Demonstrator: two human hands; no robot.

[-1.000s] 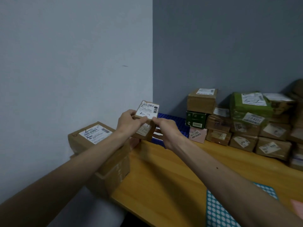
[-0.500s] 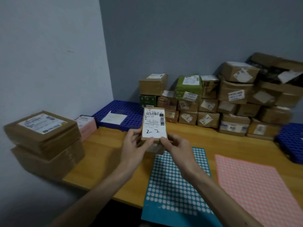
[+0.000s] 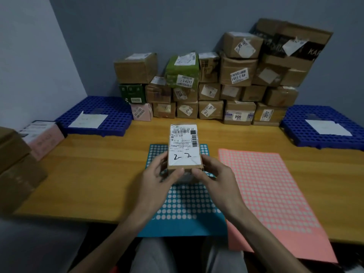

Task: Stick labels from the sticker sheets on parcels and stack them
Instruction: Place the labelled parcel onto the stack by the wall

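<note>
A small brown parcel (image 3: 184, 146) with a white shipping label marked "2-3" is held above the blue sticker sheet (image 3: 185, 205). My left hand (image 3: 157, 180) grips its near left side and my right hand (image 3: 214, 178) grips its near right side, thumbs on the front edge. The pink sticker sheet (image 3: 269, 194) lies flat to the right. Stacked brown parcels (image 3: 13, 166) and a pink box (image 3: 42, 137) sit at the table's left end.
A pile of several labelled parcels (image 3: 212, 87) lines the back wall. Blue perforated trays, each with a white paper, sit at back left (image 3: 110, 123) and back right (image 3: 295, 119). The wooden table (image 3: 94, 174) ends near my lap.
I have carried the small parcel from the stack at the left to the middle, over the blue sheet. My view has swung right and down with it.
</note>
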